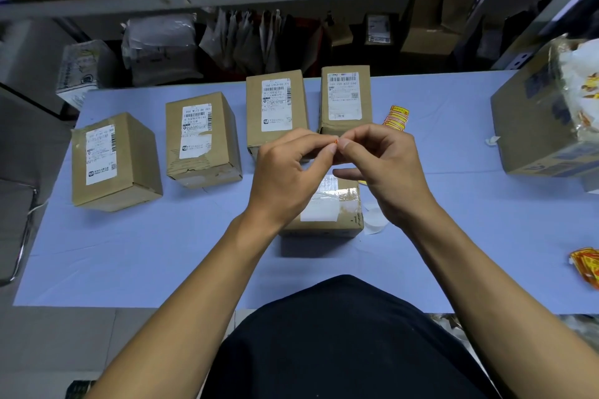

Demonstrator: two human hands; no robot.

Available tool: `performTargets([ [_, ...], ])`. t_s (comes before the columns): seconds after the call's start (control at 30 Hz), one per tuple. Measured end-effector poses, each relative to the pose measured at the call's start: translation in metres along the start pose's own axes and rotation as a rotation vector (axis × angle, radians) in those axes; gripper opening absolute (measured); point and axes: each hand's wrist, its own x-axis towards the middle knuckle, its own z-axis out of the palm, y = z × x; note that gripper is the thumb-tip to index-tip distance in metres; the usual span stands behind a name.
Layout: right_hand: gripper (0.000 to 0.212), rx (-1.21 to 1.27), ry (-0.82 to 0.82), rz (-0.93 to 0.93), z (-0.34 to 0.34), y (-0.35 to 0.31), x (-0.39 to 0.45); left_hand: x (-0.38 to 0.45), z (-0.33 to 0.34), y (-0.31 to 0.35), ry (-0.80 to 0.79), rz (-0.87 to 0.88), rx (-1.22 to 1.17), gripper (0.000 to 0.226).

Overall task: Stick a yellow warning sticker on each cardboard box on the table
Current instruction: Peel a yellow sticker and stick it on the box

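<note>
Left hand [285,168] and right hand [385,162] pinch a small sticker [336,140] between fingertips above the nearest box [327,207], centre of table [162,253]; four boxes [202,139] from 9 to 12 o'clock show no yellow label, so most remain.

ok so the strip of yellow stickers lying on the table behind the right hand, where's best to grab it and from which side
Probably the near end of the strip of yellow stickers, pinched by thumb and finger from the right. It lies flat on the table and angled, with bare cloth to its right, while the cardboard box stands close on its left. Both the left hand and right hand currently pinch a sticker.
</note>
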Motion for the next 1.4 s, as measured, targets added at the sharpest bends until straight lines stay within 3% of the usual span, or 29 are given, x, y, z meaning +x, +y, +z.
performTargets([
  [0.2,0.018,-0.054,0.012,-0.008,0.002,0.003,0.001,0.000,0.001,0.000,0.015,0.076,0.057,0.014],
  [0.4,0.018,-0.153,-0.037,-0.098,0.000,0.005,0.001,0.002,0.000,-0.005,-0.039,-0.156,-0.223,0.013],
  [0.53,0.018,-0.208,-0.031,-0.142,0.000,0.007,-0.001,0.004,-0.001,-0.007,-0.065,-0.172,-0.235,0.014],
  [0.8,0.010,0.107,0.073,-0.005,0.001,0.009,-0.010,-0.003,0.005,0.002,-0.029,-0.093,-0.172,0.014],
  [1.03,0.012,0.090,0.064,0.004,-0.001,0.000,-0.011,-0.004,0.007,0.006,-0.028,-0.145,-0.213,0.015],
  [1.4,0.017,-0.145,0.032,-0.095,-0.003,-0.004,-0.008,-0.003,0.001,0.007,0.012,0.119,0.095,0.014],
])
